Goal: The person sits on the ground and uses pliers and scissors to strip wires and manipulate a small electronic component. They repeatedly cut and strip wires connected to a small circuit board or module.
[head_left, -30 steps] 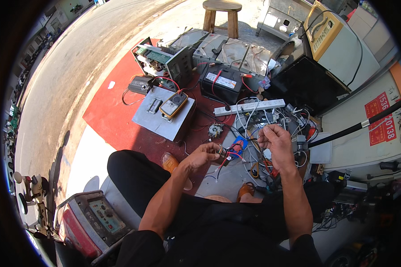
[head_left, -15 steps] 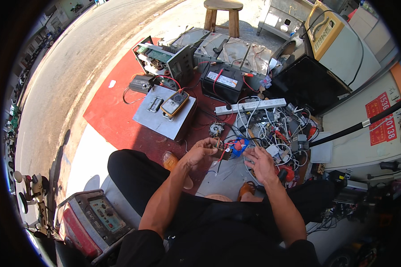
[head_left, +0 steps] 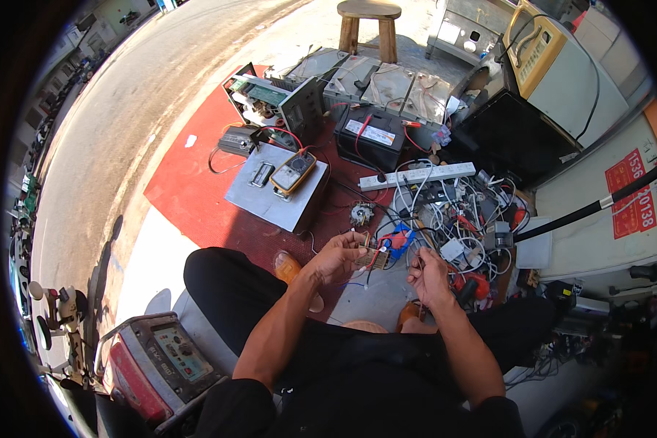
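Between the fingers and thumb of my left hand is a small circuit board, with red and dark wires attached to it. My right hand is closed just to the right, apart from the board. Its fingers are pinched together, and what is in them, if anything, is too small to make out. Just beyond the board lies a blue item with red on it, partly behind the wires. A small round coil-like part rests on the ground farther off.
A yellow multimeter sits on a metal box. Behind it are a black battery and an opened instrument case. Right of my hands spreads a pile of cables beside a white power strip. A red generator stands at lower left.
My right hand's fingers have gone from spread to pinched together. The board in my left hand has tilted to show more of its flat face. The whole view has shifted slightly.
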{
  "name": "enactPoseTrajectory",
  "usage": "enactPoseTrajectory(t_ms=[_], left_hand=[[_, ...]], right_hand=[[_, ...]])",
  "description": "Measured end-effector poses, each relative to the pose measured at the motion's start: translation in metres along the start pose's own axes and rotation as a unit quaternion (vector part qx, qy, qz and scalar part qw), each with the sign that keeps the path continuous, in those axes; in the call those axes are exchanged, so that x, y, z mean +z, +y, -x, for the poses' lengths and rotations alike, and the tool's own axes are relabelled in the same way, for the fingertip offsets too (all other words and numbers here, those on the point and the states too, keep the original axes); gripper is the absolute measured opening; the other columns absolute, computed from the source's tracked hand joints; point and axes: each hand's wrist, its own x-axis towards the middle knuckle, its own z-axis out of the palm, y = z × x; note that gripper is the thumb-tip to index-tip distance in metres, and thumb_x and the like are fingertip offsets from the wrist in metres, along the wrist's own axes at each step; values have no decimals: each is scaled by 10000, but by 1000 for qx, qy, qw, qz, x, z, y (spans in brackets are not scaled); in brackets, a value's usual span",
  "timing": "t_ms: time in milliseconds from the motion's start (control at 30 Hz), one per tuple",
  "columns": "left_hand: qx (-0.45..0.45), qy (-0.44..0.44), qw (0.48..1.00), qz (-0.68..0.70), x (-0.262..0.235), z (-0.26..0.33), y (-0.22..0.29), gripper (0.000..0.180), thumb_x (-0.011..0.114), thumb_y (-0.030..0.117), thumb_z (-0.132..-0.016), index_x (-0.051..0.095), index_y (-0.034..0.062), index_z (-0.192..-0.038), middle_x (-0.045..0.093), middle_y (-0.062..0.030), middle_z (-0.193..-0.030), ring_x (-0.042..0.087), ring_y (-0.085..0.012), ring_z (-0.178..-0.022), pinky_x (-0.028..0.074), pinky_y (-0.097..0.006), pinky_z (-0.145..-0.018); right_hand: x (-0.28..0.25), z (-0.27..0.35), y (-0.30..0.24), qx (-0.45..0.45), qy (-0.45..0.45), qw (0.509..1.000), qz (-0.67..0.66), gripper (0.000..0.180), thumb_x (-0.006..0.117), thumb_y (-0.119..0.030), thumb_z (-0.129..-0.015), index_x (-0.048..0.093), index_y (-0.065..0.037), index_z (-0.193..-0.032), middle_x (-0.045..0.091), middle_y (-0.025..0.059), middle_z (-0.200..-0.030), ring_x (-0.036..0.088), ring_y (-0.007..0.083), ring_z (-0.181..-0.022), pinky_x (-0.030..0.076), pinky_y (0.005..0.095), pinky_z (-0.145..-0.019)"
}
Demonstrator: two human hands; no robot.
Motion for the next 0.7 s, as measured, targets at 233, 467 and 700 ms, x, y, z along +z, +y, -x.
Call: enactPoseTrajectory(t_ms=[233,467,700], left_hand=[[15,5,1000,-17,-3,-3,-3,302,640,-87,-996,598,25,-1273,718,-107,-1191,736,-244,-1116,604,-405,-994],[35,-7,979,-200,-13,-5,-7,289,694,-61,-976,626,46,-1236,731,-40,-1201,704,-150,-1134,529,-316,-1049],[-4,3,947,-322,-29,-7,-11,416,705,-59,-944,593,25,-1336,734,-48,-1217,685,-140,-1162,516,-317,-1047]], right_hand=[[14,22,-77,-19,28,996,84,190,568,-292,-1117,594,-120,-1041,587,13,-867,540,131,-671,467,276,-569],[47,56,-126,-76,-63,989,113,164,588,-212,-1116,591,-82,-1016,561,-1,-864,483,57,-620,345,185,-458],[83,78,-119,-233,-149,848,451,179,602,-145,-1095,648,-17,-979,532,-31,-729,457,41,-613,368,245,-521]])
